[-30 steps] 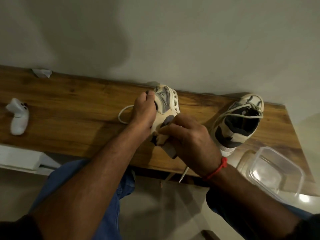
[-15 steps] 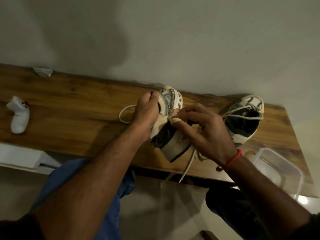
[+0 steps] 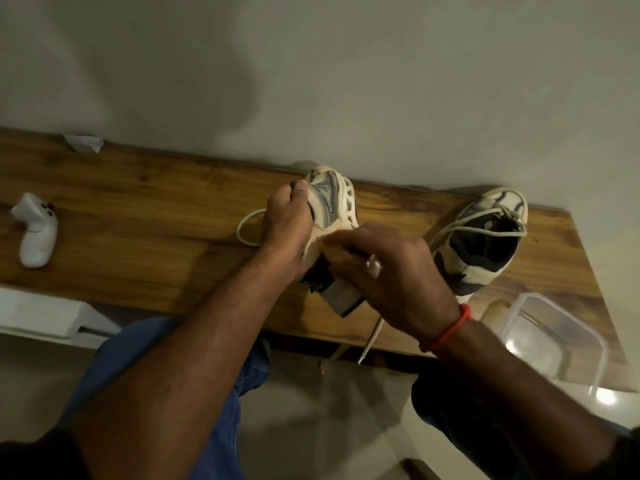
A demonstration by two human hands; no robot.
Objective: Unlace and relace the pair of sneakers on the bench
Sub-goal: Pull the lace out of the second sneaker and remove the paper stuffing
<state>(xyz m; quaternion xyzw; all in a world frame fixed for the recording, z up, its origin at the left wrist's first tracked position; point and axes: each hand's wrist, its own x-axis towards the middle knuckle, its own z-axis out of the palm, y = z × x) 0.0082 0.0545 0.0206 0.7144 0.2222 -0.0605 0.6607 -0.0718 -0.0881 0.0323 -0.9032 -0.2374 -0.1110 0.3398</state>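
Note:
Two cream and grey sneakers stand on the wooden bench [image 3: 138, 209]. My left hand [image 3: 289, 223] grips the left side of the near sneaker [image 3: 332, 199], thumb up by its toe. My right hand [image 3: 398, 271] covers that shoe's throat and pinches its white lace [image 3: 374, 265] there. One loop of the lace [image 3: 246, 230] lies on the bench to the left, and an end hangs over the front edge [image 3: 369, 344]. The second sneaker [image 3: 485, 244] sits to the right, loosely laced, untouched.
A clear plastic container [image 3: 554, 341] stands at the bench's right front corner. A white game controller [image 3: 34, 233] lies far left, and a crumpled paper scrap [image 3: 83, 143] sits by the wall. My knees in blue jeans are below the bench edge.
My right hand rose over the shoe's tongue with the lace, then came back down toward the throat. The left hand kept its hold on the sneaker, which tilted slightly.

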